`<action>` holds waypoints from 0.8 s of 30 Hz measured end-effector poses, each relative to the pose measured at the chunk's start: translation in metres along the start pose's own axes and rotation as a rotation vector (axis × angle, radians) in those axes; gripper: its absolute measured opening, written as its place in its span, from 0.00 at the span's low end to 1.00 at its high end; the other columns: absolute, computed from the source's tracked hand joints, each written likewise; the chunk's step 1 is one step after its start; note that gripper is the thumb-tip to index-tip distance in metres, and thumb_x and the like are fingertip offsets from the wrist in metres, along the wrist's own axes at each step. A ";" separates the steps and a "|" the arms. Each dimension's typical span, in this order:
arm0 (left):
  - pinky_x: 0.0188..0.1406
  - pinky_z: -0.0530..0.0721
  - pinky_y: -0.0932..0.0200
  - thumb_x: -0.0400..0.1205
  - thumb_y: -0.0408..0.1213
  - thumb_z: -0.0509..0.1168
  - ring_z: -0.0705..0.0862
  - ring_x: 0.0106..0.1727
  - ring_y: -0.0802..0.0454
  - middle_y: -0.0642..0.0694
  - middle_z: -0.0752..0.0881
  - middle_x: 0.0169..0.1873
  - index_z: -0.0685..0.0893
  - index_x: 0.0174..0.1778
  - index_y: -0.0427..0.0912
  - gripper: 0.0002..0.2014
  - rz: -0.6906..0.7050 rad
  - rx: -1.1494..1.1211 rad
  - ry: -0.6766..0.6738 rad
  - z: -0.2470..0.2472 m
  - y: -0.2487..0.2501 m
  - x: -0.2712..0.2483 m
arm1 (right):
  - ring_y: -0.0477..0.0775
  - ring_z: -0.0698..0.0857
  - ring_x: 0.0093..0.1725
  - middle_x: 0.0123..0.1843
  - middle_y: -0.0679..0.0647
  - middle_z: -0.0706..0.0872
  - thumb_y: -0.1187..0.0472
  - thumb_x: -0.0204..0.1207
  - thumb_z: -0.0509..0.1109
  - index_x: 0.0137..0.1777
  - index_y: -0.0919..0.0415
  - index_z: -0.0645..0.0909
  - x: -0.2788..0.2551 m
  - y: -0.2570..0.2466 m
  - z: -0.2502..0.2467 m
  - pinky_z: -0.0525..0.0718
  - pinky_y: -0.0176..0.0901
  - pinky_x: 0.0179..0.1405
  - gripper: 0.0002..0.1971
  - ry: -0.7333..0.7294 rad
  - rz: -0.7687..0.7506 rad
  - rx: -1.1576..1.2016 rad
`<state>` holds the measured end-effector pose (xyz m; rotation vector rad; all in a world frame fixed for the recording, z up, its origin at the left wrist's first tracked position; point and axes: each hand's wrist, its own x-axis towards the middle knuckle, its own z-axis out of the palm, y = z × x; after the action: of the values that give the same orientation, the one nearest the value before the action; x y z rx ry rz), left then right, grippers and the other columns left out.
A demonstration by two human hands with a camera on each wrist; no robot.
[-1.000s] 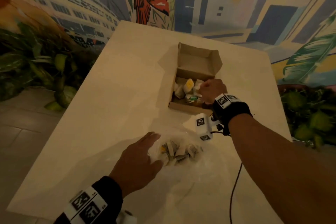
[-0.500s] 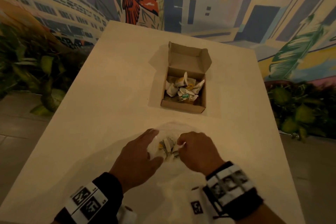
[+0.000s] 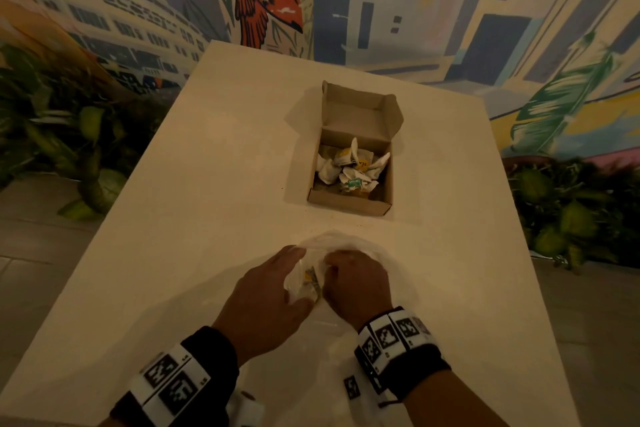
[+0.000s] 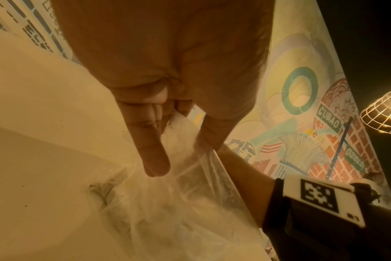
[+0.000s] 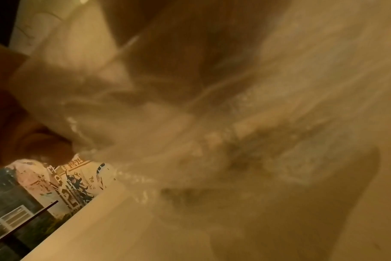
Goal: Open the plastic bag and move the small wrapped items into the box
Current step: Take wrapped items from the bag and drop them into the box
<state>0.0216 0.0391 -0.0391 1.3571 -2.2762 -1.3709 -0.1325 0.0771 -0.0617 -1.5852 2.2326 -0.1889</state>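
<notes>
Fingers point(image 3: 332, 262) of right hand point(image 3: 356, 282) are curling into plastic bag point(image 3: 349, 243), their hold hidden, while left hand point(image 3: 263, 298) is pinching it, box point(image 3: 349, 206) lying straight ahead.

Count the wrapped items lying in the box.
4 show in the box: a white item at left, a yellow item at the back, a second yellow item at right, a green-labelled item in front. More may lie hidden beneath.

Bare table point(image 3: 207, 184) between plastic bag point(image 3: 349, 242) and open-topped box point(image 3: 348, 205); raised lid point(image 3: 360, 114) at its far side.
</notes>
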 end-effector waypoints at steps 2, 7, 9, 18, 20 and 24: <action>0.57 0.85 0.51 0.67 0.49 0.68 0.85 0.55 0.50 0.55 0.71 0.76 0.68 0.74 0.53 0.37 0.003 -0.012 -0.001 0.000 0.001 -0.001 | 0.55 0.83 0.56 0.58 0.53 0.87 0.47 0.78 0.57 0.56 0.54 0.82 -0.004 -0.002 0.005 0.79 0.47 0.55 0.17 -0.020 -0.029 -0.071; 0.58 0.84 0.50 0.65 0.51 0.68 0.85 0.58 0.51 0.56 0.72 0.76 0.69 0.73 0.54 0.37 -0.004 0.002 -0.002 0.002 -0.002 -0.001 | 0.60 0.85 0.45 0.45 0.57 0.89 0.49 0.76 0.51 0.44 0.59 0.85 -0.006 -0.004 0.004 0.82 0.52 0.47 0.22 0.007 -0.082 -0.143; 0.60 0.84 0.50 0.66 0.50 0.69 0.84 0.60 0.51 0.55 0.71 0.76 0.68 0.74 0.54 0.37 -0.008 0.015 -0.002 0.001 -0.003 -0.002 | 0.58 0.86 0.32 0.32 0.55 0.89 0.52 0.69 0.52 0.32 0.57 0.85 -0.009 -0.004 -0.006 0.87 0.48 0.34 0.20 0.124 -0.112 -0.058; 0.56 0.84 0.53 0.71 0.46 0.72 0.87 0.50 0.51 0.56 0.71 0.76 0.68 0.73 0.56 0.34 -0.018 0.023 0.007 0.000 0.000 -0.002 | 0.53 0.86 0.39 0.39 0.50 0.90 0.53 0.71 0.59 0.42 0.54 0.86 -0.036 0.018 -0.015 0.84 0.42 0.36 0.13 0.276 -0.134 0.124; 0.56 0.84 0.52 0.69 0.49 0.71 0.87 0.49 0.51 0.57 0.70 0.76 0.70 0.72 0.58 0.34 -0.021 0.026 0.002 0.000 -0.002 -0.002 | 0.56 0.87 0.42 0.41 0.52 0.90 0.53 0.71 0.59 0.44 0.53 0.86 -0.035 0.020 -0.016 0.84 0.44 0.40 0.14 0.161 -0.151 0.065; 0.57 0.84 0.54 0.71 0.48 0.70 0.85 0.55 0.52 0.59 0.68 0.77 0.69 0.72 0.59 0.32 -0.022 0.041 -0.009 -0.001 -0.002 -0.001 | 0.53 0.87 0.43 0.44 0.51 0.91 0.56 0.72 0.64 0.48 0.52 0.87 -0.029 0.015 -0.056 0.84 0.46 0.49 0.11 0.027 -0.157 0.177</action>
<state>0.0242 0.0394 -0.0403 1.3955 -2.3139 -1.3472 -0.1596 0.1026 -0.0093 -1.6679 2.0476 -0.4411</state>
